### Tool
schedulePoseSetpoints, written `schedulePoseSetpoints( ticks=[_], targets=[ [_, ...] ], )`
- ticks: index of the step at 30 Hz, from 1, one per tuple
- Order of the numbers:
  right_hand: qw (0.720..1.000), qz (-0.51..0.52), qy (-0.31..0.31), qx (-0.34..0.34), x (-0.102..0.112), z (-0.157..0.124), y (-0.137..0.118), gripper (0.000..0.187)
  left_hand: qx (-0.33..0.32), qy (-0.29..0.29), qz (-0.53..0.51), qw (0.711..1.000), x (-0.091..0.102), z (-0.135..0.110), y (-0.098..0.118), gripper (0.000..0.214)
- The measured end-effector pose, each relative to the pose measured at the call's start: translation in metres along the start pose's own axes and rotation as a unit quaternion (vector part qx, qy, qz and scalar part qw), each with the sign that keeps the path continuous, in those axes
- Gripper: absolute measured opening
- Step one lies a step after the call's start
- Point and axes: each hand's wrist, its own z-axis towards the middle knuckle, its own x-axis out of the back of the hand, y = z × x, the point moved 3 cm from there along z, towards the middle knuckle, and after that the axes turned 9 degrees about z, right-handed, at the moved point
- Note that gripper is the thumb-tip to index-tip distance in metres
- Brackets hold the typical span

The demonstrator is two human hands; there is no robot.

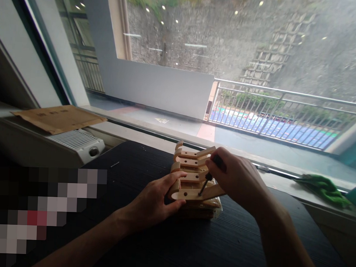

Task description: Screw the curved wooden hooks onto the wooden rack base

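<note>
Several pale wooden hooks (197,162) stand in a row on the dark table, each with a curled left end, a slanting right arm and dark holes in its flat middle. My left hand (155,197) grips the curled end of the nearest wooden hook (192,194), fingers and thumb on either side. In my right hand (237,176) is a screwdriver (205,185) with a black handle. Its tip points down at the right-hand hole of that nearest hook; whether a screw sits there is too small to tell. Clear plastic wrap (218,209) shows beneath the hooks.
The dark table (127,248) reaches to the window sill. A brown paper envelope (61,117) lies on a white vented unit (86,148) at the left. A small metallic piece (114,164) lies on the table. A green cloth (322,189) rests on the sill at right.
</note>
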Motion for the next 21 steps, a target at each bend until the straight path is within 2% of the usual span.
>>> schedulePoseSetpoints(
  ticks=[4,8,17,21],
  targets=[
    [0.999,0.005,0.016,0.044,0.004,-0.003,-0.006,0.012,-0.003,0.007,0.002,1.0,-0.001,0.0,-0.001,0.059],
    [0.998,0.024,0.006,0.066,0.003,-0.004,-0.01,0.009,-0.012,0.015,0.006,1.0,-0.001,-0.001,-0.003,0.059],
    [1.0,0.009,-0.002,0.008,-0.003,0.0,-0.001,0.017,-0.003,0.008,-0.002,1.0,-0.001,-0.001,-0.001,0.059],
    [1.0,0.002,0.002,0.004,-0.001,-0.001,-0.001,0.019,-0.005,0.007,0.002,1.0,0.0,0.0,0.0,0.059]
  ],
)
